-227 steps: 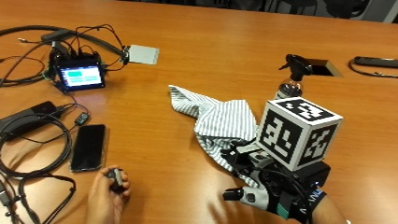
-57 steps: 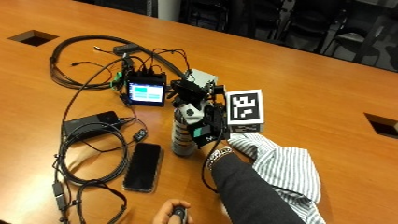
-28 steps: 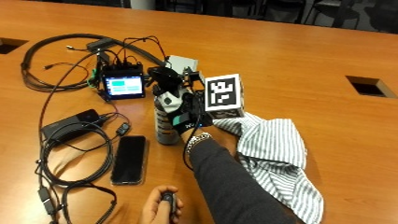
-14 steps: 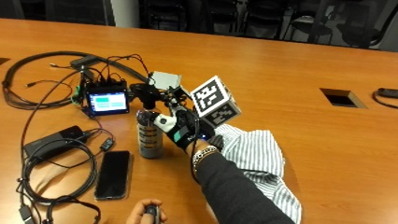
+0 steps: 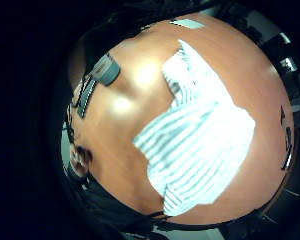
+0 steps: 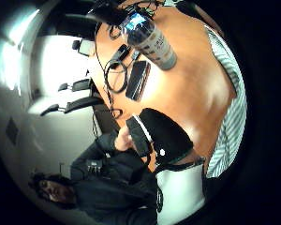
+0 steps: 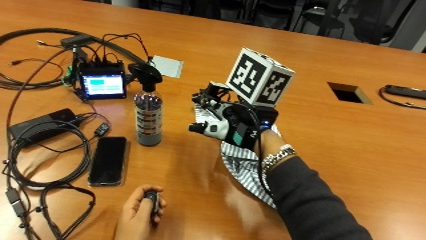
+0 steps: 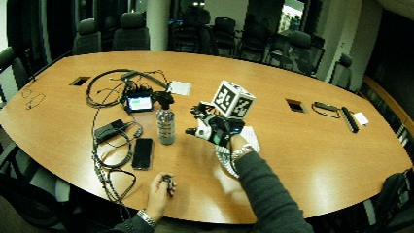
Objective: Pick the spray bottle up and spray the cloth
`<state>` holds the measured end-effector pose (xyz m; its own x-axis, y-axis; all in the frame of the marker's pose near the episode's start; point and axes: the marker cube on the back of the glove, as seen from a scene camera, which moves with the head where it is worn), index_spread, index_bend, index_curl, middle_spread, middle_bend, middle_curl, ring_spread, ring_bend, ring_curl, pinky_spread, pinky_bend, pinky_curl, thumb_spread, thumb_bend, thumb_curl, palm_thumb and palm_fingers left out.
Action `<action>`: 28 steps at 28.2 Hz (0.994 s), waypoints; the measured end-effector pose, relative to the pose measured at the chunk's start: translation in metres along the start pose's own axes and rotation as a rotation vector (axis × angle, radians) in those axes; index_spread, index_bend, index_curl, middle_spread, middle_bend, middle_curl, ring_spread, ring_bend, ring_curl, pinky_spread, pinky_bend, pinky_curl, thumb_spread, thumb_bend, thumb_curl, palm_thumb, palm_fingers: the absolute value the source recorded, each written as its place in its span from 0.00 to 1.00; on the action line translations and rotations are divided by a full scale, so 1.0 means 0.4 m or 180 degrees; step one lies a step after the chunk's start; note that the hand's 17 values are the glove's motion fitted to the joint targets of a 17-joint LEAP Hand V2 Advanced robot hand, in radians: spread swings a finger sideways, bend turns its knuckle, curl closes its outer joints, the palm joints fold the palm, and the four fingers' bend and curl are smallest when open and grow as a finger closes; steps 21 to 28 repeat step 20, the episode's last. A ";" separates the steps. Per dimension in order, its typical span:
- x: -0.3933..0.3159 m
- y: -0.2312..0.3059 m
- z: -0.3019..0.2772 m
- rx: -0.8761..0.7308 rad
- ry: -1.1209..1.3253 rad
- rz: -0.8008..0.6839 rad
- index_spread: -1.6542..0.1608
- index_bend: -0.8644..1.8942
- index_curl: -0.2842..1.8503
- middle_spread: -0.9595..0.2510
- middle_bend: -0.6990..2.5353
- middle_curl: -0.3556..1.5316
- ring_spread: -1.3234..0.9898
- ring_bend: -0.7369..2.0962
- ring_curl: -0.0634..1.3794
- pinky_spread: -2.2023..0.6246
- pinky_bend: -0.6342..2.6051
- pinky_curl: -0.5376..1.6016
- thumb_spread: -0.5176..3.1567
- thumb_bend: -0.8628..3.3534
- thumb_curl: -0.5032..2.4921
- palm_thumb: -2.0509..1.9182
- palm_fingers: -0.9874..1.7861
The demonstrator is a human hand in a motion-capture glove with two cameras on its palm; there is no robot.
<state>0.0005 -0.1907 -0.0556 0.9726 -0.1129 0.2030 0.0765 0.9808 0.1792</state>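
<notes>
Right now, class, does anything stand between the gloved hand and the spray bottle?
Nothing visible does: only bare wooden table separates the black-gloved right hand from the upright clear spray bottle with a black trigger head.

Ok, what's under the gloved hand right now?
The striped cloth lies on the table beneath the gloved right hand and wrist. The arm covers part of it. The spray bottle stands apart.
</notes>
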 end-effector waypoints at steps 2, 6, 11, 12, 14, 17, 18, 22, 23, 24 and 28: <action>-0.003 0.055 -0.009 -0.0007 0.0155 -0.0055 0.71 0.37 0.31 0.72 0.27 0.38 0.53 0.37 0.28 0.86 0.29 0.41 0.44 0.19 0.31 0.64 0.48; -0.012 0.157 0.004 0.0000 0.0396 -0.0069 0.71 0.37 0.30 0.71 0.27 0.37 0.54 0.37 0.28 0.87 0.29 0.40 0.45 0.20 0.30 0.63 0.48; -0.024 0.255 0.040 0.0007 0.0561 -0.0048 0.70 0.38 0.30 0.67 0.27 0.36 0.53 0.37 0.27 0.87 0.28 0.40 0.45 0.20 0.29 0.63 0.49; -0.027 0.271 0.045 -0.0001 0.0582 -0.0044 0.70 0.38 0.30 0.67 0.27 0.36 0.53 0.37 0.27 0.87 0.28 0.40 0.45 0.20 0.29 0.62 0.49; -0.035 0.301 0.052 -0.0013 0.0635 -0.0022 0.70 0.38 0.30 0.67 0.27 0.36 0.53 0.37 0.27 0.87 0.28 0.40 0.45 0.20 0.29 0.62 0.49; -0.045 0.340 0.059 -0.0003 0.0759 0.0032 0.70 0.38 0.30 0.66 0.27 0.36 0.53 0.36 0.27 0.87 0.28 0.40 0.45 0.20 0.28 0.62 0.49; -0.048 0.348 0.059 0.0008 0.0792 0.0046 0.70 0.38 0.30 0.66 0.27 0.36 0.53 0.36 0.27 0.87 0.28 0.40 0.45 0.20 0.28 0.62 0.49; -0.050 0.355 0.059 0.0024 0.0824 0.0061 0.69 0.38 0.30 0.66 0.27 0.36 0.53 0.36 0.27 0.87 0.28 0.40 0.45 0.20 0.28 0.62 0.49; -0.050 0.355 0.059 0.0024 0.0824 0.0061 0.69 0.38 0.30 0.66 0.27 0.36 0.53 0.36 0.27 0.87 0.28 0.40 0.45 0.20 0.28 0.62 0.49; -0.050 0.355 0.059 0.0024 0.0824 0.0061 0.69 0.38 0.30 0.66 0.27 0.36 0.53 0.36 0.27 0.87 0.28 0.40 0.45 0.20 0.28 0.62 0.49; -0.050 0.355 0.059 0.0024 0.0824 0.0061 0.69 0.38 0.30 0.66 0.27 0.36 0.53 0.36 0.27 0.87 0.28 0.40 0.45 0.20 0.28 0.62 0.49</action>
